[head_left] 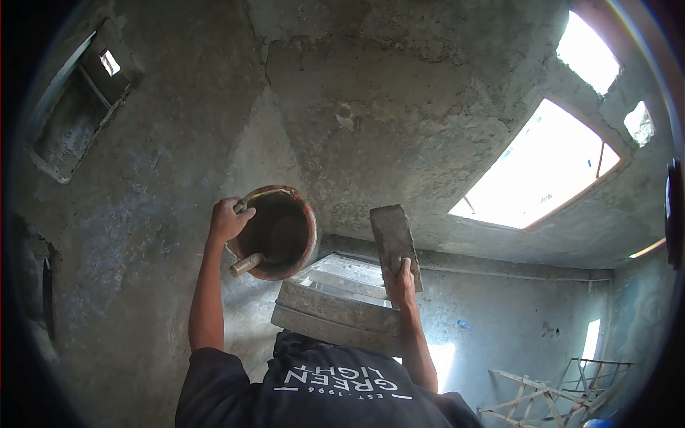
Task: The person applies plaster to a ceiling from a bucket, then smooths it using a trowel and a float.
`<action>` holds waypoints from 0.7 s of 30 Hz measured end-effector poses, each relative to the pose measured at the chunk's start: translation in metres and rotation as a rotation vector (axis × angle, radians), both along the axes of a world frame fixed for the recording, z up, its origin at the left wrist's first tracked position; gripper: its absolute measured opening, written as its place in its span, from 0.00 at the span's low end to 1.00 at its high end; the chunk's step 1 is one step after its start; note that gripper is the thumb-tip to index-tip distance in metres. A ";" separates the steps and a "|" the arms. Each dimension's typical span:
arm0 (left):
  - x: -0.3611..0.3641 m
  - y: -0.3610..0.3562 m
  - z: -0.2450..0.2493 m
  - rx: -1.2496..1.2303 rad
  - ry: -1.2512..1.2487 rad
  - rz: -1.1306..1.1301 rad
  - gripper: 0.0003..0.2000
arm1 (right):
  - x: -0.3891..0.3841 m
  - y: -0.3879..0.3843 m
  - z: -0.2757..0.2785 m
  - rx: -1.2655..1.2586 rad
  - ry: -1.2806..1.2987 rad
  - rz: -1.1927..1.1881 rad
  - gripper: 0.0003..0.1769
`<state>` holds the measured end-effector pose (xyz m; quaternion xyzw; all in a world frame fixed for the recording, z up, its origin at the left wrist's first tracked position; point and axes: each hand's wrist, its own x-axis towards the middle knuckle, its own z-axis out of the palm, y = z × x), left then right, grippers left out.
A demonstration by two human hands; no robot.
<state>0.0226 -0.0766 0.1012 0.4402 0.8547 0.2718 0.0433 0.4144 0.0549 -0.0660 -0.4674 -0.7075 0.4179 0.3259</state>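
My left hand (232,219) is closed at the rim of a round bucket (312,227), with its fingers around a small handle-like piece at the upper left edge. The bucket's inside is dark. A wooden handle (247,265) sticks out over the lower left rim; the rest of that tool is hidden in the bucket. To the right, my right hand (402,280) grips a flat, rectangular, mortar-covered float (391,230), held upright with its broad grey face showing.
Grey wooden planks (335,314) lie below the bucket, close to my body. Rough plastered walls (193,107) surround me. A bright window opening (535,167) is at the upper right, and a metal frame (549,399) stands at the lower right.
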 end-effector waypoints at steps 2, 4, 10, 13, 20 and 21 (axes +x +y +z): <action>0.000 0.000 -0.005 -0.012 -0.064 0.011 0.17 | -0.001 0.001 0.005 -0.004 -0.112 0.095 0.22; 0.004 -0.002 -0.014 0.011 -0.079 0.026 0.17 | 0.000 -0.004 0.006 0.014 -0.138 0.141 0.22; -0.002 -0.007 -0.039 -0.016 -0.123 -0.009 0.23 | -0.001 -0.042 0.020 0.317 -0.409 0.137 0.23; -0.004 -0.009 -0.048 -0.002 -0.161 0.000 0.23 | -0.002 -0.048 0.030 0.289 -0.463 0.129 0.22; -0.016 -0.020 -0.060 0.243 -0.196 0.033 0.20 | -0.018 -0.049 0.059 -0.049 -0.450 0.073 0.20; -0.017 -0.021 -0.065 0.251 -0.201 0.036 0.21 | -0.018 -0.048 0.060 -0.027 -0.421 0.086 0.20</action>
